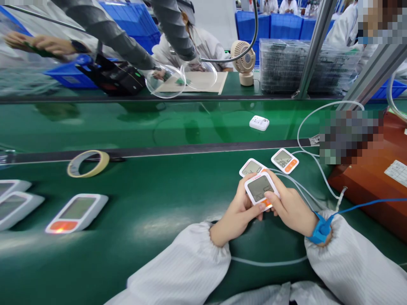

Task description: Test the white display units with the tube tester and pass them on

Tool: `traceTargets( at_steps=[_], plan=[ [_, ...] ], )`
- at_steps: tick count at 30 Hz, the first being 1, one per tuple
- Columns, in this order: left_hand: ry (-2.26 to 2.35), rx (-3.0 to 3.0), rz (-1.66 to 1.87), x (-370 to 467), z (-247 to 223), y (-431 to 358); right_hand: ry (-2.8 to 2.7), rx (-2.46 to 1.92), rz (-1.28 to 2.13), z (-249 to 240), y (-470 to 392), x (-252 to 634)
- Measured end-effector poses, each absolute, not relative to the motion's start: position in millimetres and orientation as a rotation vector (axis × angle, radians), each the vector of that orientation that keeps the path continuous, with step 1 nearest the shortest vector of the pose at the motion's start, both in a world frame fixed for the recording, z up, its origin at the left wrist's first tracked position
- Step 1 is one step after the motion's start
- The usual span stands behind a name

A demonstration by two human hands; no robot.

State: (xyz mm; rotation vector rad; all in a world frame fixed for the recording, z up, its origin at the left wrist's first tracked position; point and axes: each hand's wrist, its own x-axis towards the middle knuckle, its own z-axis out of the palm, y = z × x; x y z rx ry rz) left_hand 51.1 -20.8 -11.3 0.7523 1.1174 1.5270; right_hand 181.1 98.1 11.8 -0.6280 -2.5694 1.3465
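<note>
Both hands grip a small white display device (261, 186) with a grey screen and orange buttons. My left hand (237, 212) holds its left and lower edge, thumb at the bottom. On the right, my right hand (291, 207) wraps its side, with the thumb by the orange buttons. A blue wrist strap (321, 228) circles my right wrist. Partly hidden behind the held device lies a similar one (251, 166). Another similar device (285, 161), its screen showing digits, rests to the right on the green table.
At left lie several similar devices, one display unit (76, 212) glowing orange. A tape roll (88, 164) stands near the dark rail. Beyond it, a white piece (259, 123) rests on the green strip. Grey tubing (307, 148) runs by an orange-brown box (375, 182). Co-workers sit across.
</note>
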Motion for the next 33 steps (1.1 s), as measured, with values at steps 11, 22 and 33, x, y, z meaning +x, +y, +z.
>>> traceTargets(
  at_steps=[11, 22, 33],
  plan=[
    [1.092, 0.788, 1.505, 48, -8, -20, -2.466, -0.593, 1.631, 16, 103, 183],
    [1.818, 1.383, 1.489, 21, -25, -23, -2.593, -0.658, 1.124, 14, 119, 191],
    [2.404, 1.639, 0.884, 6, -40, -14, -2.827, -0.758, 0.931, 13, 136, 196]
  ],
)
